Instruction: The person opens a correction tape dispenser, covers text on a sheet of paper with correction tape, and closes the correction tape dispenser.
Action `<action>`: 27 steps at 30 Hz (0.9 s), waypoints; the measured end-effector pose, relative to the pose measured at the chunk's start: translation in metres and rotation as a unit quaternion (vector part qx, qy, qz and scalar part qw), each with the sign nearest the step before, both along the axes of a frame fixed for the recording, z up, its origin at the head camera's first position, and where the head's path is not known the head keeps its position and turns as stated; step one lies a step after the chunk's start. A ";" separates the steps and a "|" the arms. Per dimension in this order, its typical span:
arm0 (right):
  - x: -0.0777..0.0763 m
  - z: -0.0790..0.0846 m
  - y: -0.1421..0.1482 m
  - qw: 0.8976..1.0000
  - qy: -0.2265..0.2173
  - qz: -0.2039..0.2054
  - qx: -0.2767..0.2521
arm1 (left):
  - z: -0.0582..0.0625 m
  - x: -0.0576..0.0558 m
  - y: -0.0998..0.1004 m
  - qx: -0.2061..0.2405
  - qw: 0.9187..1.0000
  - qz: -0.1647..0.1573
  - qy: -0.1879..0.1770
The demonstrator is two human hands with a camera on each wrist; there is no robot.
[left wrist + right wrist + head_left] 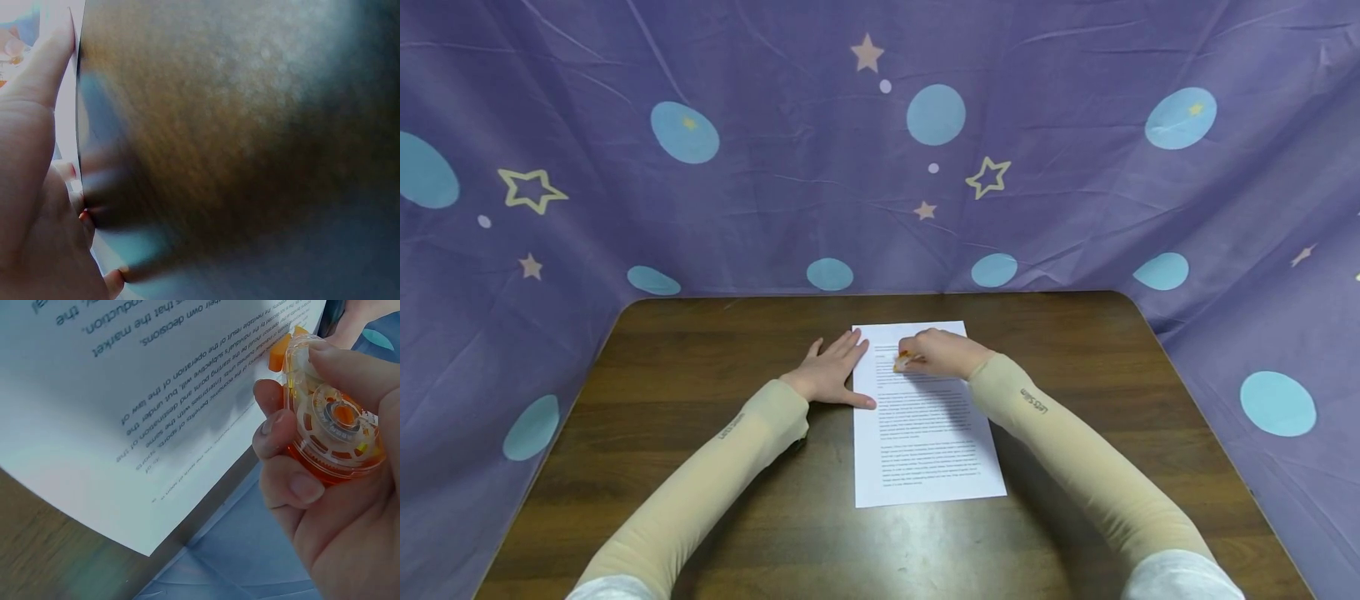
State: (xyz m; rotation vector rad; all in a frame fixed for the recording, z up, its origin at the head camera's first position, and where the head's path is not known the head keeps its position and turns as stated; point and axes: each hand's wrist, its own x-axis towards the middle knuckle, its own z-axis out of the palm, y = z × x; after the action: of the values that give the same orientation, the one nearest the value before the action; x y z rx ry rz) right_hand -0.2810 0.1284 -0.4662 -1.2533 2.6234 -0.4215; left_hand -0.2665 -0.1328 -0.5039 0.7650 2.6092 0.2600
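Note:
A printed sheet of paper (928,492) lies on the wooden table, its text running down most of the page. My left hand (831,369) is spread flat at the sheet's left edge, with thumb and fingertips reaching onto the paper. Over the upper part of the text, my right hand (951,353) grips an orange and clear correction tape (340,422). The right wrist view shows the thumb on one side of its casing and curled fingers on the other. Its orange tip (279,353) points toward the paper; whether it touches the page I cannot tell.
The brown wooden table (715,350) extends around the sheet on all sides. A purple curtain (760,167) with stars and blue dots stands along the table's back and both sides.

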 end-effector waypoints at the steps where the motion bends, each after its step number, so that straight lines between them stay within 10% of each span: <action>1: 0.000 0.000 0.000 1.000 -0.001 -0.001 0.001 | 0.000 0.000 0.000 0.000 1.000 0.000 0.000; 27: 0.004 0.003 -0.023 1.000 0.022 0.015 0.007 | 0.002 0.001 0.000 0.000 1.000 -0.004 -0.002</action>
State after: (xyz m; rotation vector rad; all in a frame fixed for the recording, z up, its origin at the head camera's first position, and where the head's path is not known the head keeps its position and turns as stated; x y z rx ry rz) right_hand -0.2768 0.1058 -0.4635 -1.3101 2.6365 -0.3733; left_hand -0.2654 -0.1328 -0.5023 0.7738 2.6026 0.2593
